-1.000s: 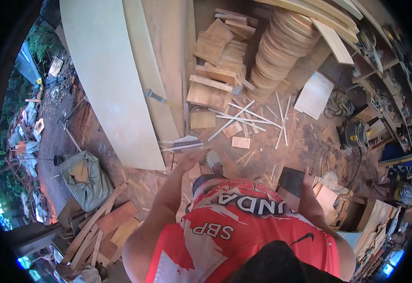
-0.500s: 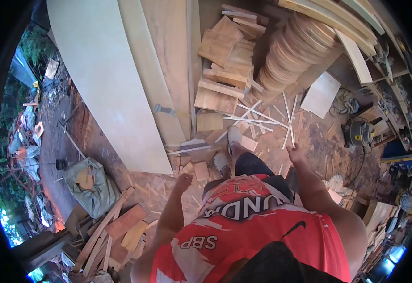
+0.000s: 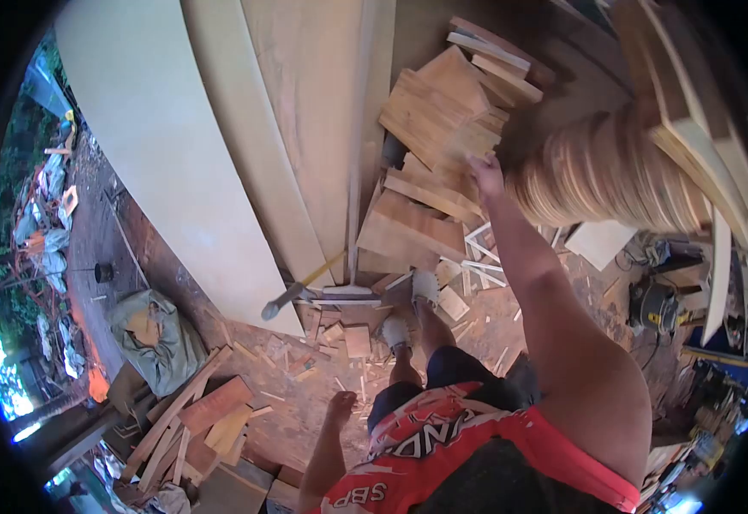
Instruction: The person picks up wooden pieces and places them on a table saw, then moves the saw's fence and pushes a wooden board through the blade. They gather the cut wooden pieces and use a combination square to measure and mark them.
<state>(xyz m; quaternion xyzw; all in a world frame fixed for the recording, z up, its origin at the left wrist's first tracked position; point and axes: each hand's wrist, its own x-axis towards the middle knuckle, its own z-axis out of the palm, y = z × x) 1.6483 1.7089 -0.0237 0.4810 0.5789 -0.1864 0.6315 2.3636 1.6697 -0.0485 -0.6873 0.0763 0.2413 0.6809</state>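
Observation:
My right hand [image 3: 484, 174] is stretched out forward and touches the edge of a pile of square wooden boards [image 3: 432, 116] that leans against the wall. Motion blur hides whether the fingers grip a board. My left hand [image 3: 340, 406] hangs low at my side with its fingers curled and nothing in it. Both my feet in grey shoes [image 3: 424, 286] stand on the littered floor just in front of the pile.
Big plywood sheets [image 3: 177, 154] lean at the left. A stack of round wooden discs [image 3: 601, 176] rises at the right. On the floor lie a hammer [image 3: 293, 295], a green sack [image 3: 155, 330], scrap planks [image 3: 194, 420], thin strips and a machine [image 3: 652, 304].
I have stepped closer to the board pile. My right arm has swung up from beside my hip to the boards. The left arm has dropped back to my side.

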